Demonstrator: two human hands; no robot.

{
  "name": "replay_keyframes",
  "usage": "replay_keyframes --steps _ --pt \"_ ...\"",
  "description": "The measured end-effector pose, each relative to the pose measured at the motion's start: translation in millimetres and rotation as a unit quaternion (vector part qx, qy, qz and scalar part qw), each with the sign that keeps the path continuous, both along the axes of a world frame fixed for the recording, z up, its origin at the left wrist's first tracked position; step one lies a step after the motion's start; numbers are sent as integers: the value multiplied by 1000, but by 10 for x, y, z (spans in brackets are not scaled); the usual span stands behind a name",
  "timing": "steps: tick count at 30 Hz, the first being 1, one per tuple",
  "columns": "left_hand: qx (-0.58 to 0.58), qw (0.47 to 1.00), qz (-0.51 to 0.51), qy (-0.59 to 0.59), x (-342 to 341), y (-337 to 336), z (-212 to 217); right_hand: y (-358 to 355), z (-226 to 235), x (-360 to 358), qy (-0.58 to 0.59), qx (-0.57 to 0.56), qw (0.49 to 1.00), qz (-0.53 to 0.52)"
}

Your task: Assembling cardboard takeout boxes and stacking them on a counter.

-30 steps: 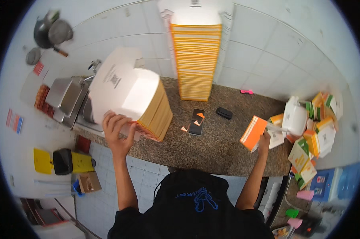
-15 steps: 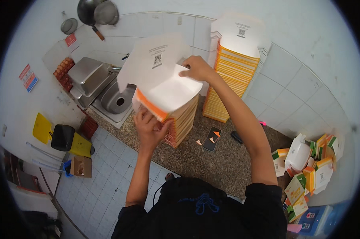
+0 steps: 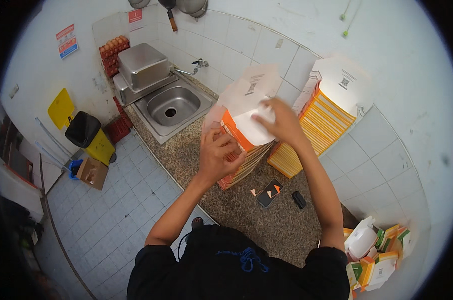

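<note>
A stack of nested paper food boxes (image 3: 249, 167) leans on the stone counter in front of me. The top box (image 3: 247, 129) has a white inside, an orange front wall and a raised white lid flap with a printed square code. My left hand (image 3: 219, 154) is closed at its front left corner, fingers bent against the orange wall and thumb low on the stack. Over the box's right wall, my right hand (image 3: 282, 122) is slightly blurred, its thumb reaching inside; the palm hides that wall.
A taller box stack (image 3: 314, 132) stands to the right, against the tiled wall. On the counter (image 3: 246, 225) lie a phone (image 3: 270, 193) with paper scraps and a small black case (image 3: 298, 199). The sink (image 3: 171, 107) is at left; loose boxes (image 3: 374, 260) are heaped at right.
My view has turned left, so everything appears shifted. The top box sits lower and more level on its stack, and both hands have moved down with it.
</note>
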State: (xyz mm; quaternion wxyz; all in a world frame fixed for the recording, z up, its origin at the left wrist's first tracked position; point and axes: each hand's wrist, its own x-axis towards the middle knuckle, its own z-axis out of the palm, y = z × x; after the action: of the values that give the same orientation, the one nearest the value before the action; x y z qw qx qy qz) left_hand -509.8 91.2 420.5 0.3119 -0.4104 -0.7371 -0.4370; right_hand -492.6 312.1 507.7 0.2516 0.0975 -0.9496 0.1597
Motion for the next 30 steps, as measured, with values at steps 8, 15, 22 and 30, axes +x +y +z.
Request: replay_keyframes --steps 8,15,22,30 --pt "-82 994 69 -16 2 -112 76 -410 -133 504 -174 15 980 96" --pt "-12 991 54 -119 -116 -12 -303 -897 -201 90 -71 49 994 -65" --pt "38 989 67 -130 -137 16 -330 -868 -324 -65 -131 100 986 -7" --pt "37 981 13 -189 -54 -59 -373 -678 -255 -138 -137 1 985 -103"
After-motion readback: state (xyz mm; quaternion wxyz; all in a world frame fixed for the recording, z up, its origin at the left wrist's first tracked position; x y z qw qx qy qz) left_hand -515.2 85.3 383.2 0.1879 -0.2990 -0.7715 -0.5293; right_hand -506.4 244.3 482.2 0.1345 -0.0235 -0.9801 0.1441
